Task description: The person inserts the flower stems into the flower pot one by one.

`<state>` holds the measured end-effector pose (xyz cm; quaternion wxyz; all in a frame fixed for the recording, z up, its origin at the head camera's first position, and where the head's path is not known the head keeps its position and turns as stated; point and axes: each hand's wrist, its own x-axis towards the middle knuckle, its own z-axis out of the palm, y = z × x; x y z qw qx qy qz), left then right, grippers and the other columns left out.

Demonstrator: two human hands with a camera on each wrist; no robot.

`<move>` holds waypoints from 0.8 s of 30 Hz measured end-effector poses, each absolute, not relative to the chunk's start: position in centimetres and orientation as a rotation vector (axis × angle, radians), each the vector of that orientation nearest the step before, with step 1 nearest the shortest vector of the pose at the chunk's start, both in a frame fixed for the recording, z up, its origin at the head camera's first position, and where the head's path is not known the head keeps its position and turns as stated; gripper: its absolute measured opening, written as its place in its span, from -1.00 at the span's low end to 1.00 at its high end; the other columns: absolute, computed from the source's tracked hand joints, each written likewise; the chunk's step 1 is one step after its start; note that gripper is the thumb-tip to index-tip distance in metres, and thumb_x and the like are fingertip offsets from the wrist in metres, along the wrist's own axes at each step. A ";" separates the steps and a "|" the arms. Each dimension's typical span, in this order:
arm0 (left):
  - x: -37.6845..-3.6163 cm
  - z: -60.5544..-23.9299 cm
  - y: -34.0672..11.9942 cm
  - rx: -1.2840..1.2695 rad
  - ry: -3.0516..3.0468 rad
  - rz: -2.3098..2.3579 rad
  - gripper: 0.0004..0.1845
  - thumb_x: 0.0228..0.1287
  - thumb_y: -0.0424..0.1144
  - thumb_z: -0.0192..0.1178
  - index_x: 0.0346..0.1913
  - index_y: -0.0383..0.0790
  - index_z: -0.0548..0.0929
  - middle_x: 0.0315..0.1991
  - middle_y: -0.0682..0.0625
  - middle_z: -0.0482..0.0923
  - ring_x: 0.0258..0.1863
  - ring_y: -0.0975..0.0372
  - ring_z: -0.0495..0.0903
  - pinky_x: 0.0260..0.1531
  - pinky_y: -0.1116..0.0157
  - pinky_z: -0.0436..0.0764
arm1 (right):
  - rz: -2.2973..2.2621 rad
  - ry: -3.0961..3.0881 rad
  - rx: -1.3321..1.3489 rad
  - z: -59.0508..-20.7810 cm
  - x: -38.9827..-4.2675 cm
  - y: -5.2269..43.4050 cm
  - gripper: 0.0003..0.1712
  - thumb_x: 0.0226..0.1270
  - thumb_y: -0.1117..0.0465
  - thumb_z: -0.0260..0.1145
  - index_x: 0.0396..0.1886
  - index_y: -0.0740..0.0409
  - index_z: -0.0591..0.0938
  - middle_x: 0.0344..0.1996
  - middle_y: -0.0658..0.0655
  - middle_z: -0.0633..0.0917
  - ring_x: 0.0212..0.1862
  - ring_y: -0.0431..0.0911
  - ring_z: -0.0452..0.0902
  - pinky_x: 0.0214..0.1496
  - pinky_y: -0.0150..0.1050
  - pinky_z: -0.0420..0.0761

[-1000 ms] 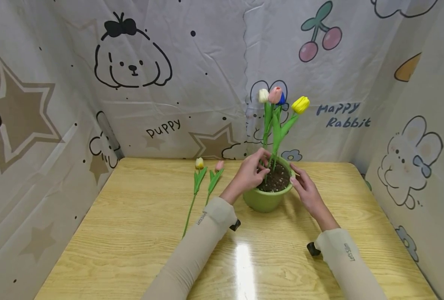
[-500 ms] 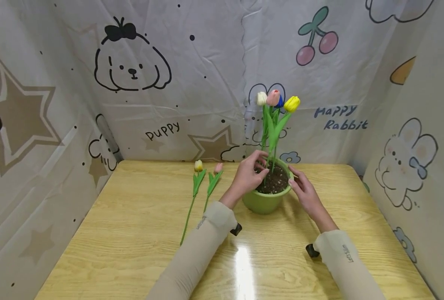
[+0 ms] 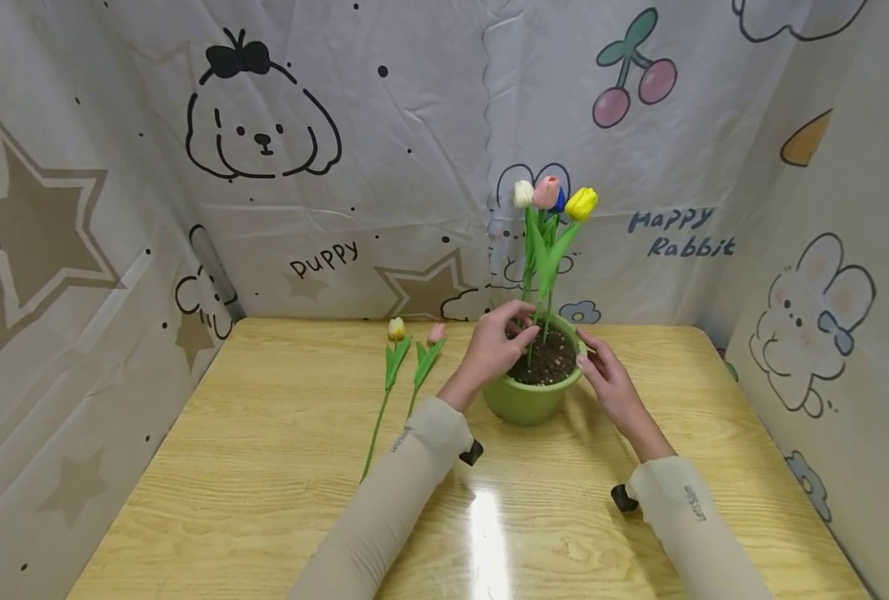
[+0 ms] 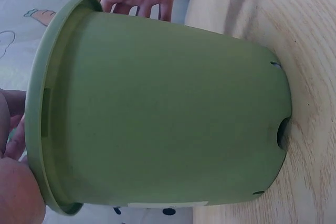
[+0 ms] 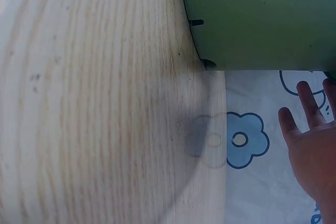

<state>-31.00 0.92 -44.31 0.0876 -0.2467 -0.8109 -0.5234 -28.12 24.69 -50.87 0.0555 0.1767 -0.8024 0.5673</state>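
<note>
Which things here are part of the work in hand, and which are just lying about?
In hand:
- green pot, soil inside
- upright tulips in the pot
- left hand at the stems
- right hand by the pot rim

Lying about:
- two tulips flat on the table
- cartoon backdrop

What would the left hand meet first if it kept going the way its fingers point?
Probably the green stems standing in the soil of the green pot. The left hand reaches over the pot's rim towards them; whether its fingertips already touch one is unclear.
</note>
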 end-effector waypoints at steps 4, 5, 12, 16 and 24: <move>-31.2 -44.3 0.4 -0.799 -2.405 -1.672 -0.72 0.48 -0.36 0.26 0.17 -0.28 0.61 -0.09 -0.15 0.62 -0.25 0.17 0.70 -0.34 0.43 0.77 | 1.716 -2.437 0.535 -50.9 -28.1 24.6 -0.38 0.73 0.17 -0.01 0.65 0.18 0.15 0.60 0.33 0.19 0.54 0.36 0.20 0.25 -0.73 0.30; -31.2 -44.3 0.3 -0.816 -2.405 -1.687 -0.73 0.48 -0.37 0.25 0.17 -0.29 0.60 -0.08 -0.16 0.60 -0.26 0.17 0.70 -0.34 0.42 0.77 | 1.716 -2.438 0.534 -50.9 -28.1 24.6 -0.38 0.73 0.17 -0.02 0.65 0.18 0.15 0.61 0.33 0.19 0.54 0.36 0.20 0.25 -0.73 0.30; -31.4 -44.6 0.0 -0.928 -2.407 -1.636 -0.78 0.50 -0.36 0.22 0.09 -0.36 0.52 -0.07 -0.18 0.57 -0.32 0.20 0.68 -0.35 0.41 0.77 | 1.704 -2.436 0.527 -50.8 -28.0 24.6 -0.38 0.73 0.17 -0.02 0.65 0.20 0.16 0.60 0.34 0.20 0.53 0.36 0.20 0.25 -0.74 0.29; -31.4 -44.8 0.1 -0.948 -2.397 -1.594 -0.79 0.50 -0.35 0.22 0.08 -0.34 0.53 -0.10 -0.16 0.59 -0.34 0.20 0.65 -0.36 0.43 0.76 | 1.709 -2.421 0.526 -50.8 -28.0 24.6 -0.39 0.73 0.18 -0.03 0.64 0.20 0.17 0.60 0.34 0.21 0.51 0.35 0.21 0.26 -0.73 0.30; -31.4 -44.9 0.0 -0.973 -2.405 -1.560 -0.79 0.50 -0.36 0.23 0.07 -0.38 0.54 -0.10 -0.17 0.60 -0.32 0.18 0.65 -0.38 0.44 0.76 | 1.707 -2.426 0.532 -50.9 -28.0 24.5 -0.39 0.73 0.19 -0.03 0.64 0.21 0.17 0.60 0.35 0.19 0.52 0.36 0.20 0.25 -0.74 0.29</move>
